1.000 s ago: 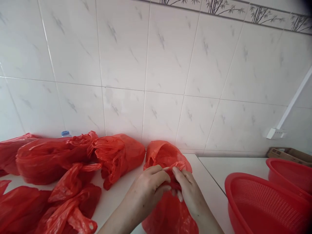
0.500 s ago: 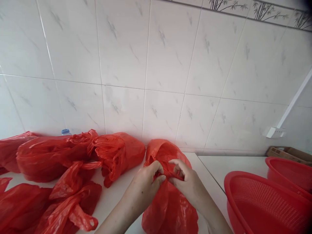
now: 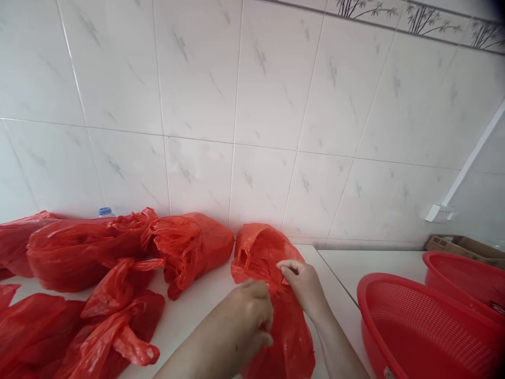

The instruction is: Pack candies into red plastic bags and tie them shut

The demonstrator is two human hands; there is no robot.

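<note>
A thin red plastic bag (image 3: pixel 290 337) lies on the white table in front of me, gathered at its middle, with a bulging end against the wall. Over its near part is my left hand (image 3: pixel 250 313), slightly blurred. Its fingers are curled, and whatever they hold is hidden. My right hand (image 3: pixel 303 281) is at the gathered middle of the bag. Thumb and forefinger are pinched together there, and a fold of red plastic shows just under them. The two hands are apart from each other.
Other filled red bags (image 3: pixel 203 245) stand along the wall to the left, with crumpled red bags (image 3: pixel 114 321) nearer me. A blue bottle cap (image 3: pixel 105 211) shows behind them. Red plastic baskets (image 3: pixel 418 295) stand at right, a cardboard box (image 3: pixel 465 247) behind.
My hands were together at the bag's gathered middle, working its plastic. Now they have come apart: the left has moved down towards me, and the right remains at the gather.
</note>
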